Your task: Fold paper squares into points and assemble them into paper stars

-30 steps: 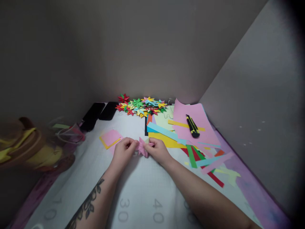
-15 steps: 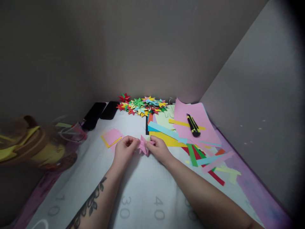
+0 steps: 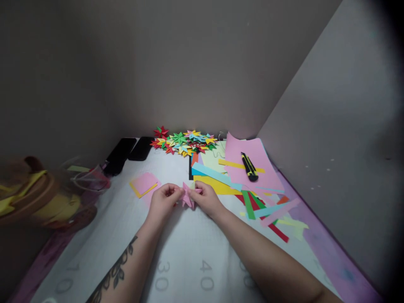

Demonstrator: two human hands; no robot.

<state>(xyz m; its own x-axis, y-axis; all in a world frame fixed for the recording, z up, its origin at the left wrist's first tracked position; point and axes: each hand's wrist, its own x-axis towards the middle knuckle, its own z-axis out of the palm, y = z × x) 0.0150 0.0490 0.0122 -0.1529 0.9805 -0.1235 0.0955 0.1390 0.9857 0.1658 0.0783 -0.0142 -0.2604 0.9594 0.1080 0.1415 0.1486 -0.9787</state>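
A pink folded paper star (image 3: 187, 197) is held between my two hands over the white mat, its points sticking out. My left hand (image 3: 166, 201) pinches its left side between thumb and fingers. On the opposite side my right hand (image 3: 206, 198) grips the star, thumb pressed on top. A pale piece of paper shows behind the right thumb, partly hidden. Just left of my left hand lie pink and yellow paper squares (image 3: 145, 183).
Colourful finished stars (image 3: 183, 141) are heaped at the back. Right of my hands lie paper strips (image 3: 268, 212), pink sheets (image 3: 235, 147) and a black-and-yellow utility knife (image 3: 249, 167). Black phones (image 3: 141, 148) rest back left. A brown pot-like container (image 3: 41, 191) stands at the left edge.
The view has shifted slightly, so everything on the mat sits a little further left. Both hands keep hold of the pink star, which appears turned a little.
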